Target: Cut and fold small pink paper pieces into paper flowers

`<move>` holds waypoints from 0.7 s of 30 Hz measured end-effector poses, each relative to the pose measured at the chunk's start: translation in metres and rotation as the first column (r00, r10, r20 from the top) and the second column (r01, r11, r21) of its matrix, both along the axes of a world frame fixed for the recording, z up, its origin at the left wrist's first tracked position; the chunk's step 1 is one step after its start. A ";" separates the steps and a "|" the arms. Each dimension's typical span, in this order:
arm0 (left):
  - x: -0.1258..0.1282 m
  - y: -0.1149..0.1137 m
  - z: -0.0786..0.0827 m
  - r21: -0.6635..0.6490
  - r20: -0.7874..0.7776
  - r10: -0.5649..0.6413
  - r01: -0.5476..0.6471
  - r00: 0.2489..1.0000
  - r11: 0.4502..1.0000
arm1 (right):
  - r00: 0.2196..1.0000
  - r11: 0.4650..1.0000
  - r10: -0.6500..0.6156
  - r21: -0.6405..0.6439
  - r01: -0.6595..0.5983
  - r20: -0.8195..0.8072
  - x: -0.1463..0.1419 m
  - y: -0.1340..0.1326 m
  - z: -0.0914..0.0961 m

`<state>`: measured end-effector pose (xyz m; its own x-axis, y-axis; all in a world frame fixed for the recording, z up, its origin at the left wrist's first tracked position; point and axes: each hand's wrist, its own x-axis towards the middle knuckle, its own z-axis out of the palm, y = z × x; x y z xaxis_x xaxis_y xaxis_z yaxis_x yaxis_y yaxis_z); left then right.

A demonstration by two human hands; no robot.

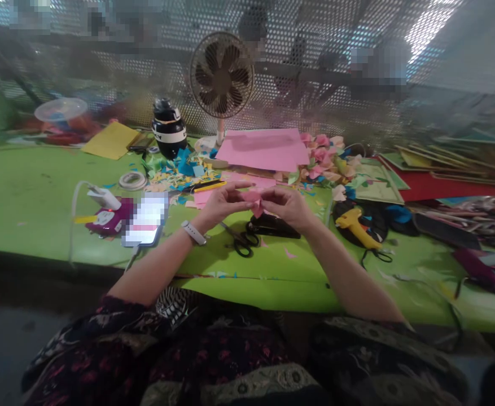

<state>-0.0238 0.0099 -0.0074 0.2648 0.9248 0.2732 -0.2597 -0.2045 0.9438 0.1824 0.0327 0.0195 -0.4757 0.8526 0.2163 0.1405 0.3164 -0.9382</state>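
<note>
My left hand (pixel 224 204) and my right hand (pixel 288 204) meet above the green table (pixel 31 197), both pinching a small folded piece of pink paper (pixel 254 202) between their fingertips. A white watch sits on my left wrist. Directly below the hands lie black scissors (pixel 239 239) and a black stapler (pixel 272 226). A large pink paper sheet (pixel 264 148) lies further back.
A phone (pixel 145 220) and a charger lie at the left, beside a tape roll (pixel 132 180). A yellow glue gun (pixel 357 225) rests at the right. Paper scraps, pink paper flowers (pixel 321 155), a fan (pixel 222 76), a black bottle (pixel 169 129) and stacked coloured sheets fill the back.
</note>
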 end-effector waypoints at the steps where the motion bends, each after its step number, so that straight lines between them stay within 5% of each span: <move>1: 0.000 0.000 -0.001 -0.010 0.025 -0.011 0.011 1.000 1.000 | 0.999 0.998 -0.050 0.039 0.050 -0.002 -0.001 0.000 -0.001; 5: 0.005 0.000 -0.005 -0.002 0.025 -0.004 0.004 1.000 1.000 | 0.983 0.977 -0.179 0.114 0.182 -0.039 -0.006 -0.002 -0.004; 14: 0.009 0.001 -0.013 0.108 -0.087 0.246 -0.236 0.965 0.966 | 0.981 0.979 -0.192 0.071 0.191 0.013 -0.021 -0.013 -0.013; 21: 0.009 0.003 -0.013 0.132 -0.045 0.201 -0.194 0.978 0.972 | 0.983 0.983 -0.158 0.112 0.147 0.095 -0.019 -0.019 -0.004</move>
<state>-0.0149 0.0132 -0.0201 0.0991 0.9194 0.3807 -0.1479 -0.3647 0.9193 0.1630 0.0135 0.0160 -0.3664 0.8920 0.2647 0.2884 0.3794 -0.8791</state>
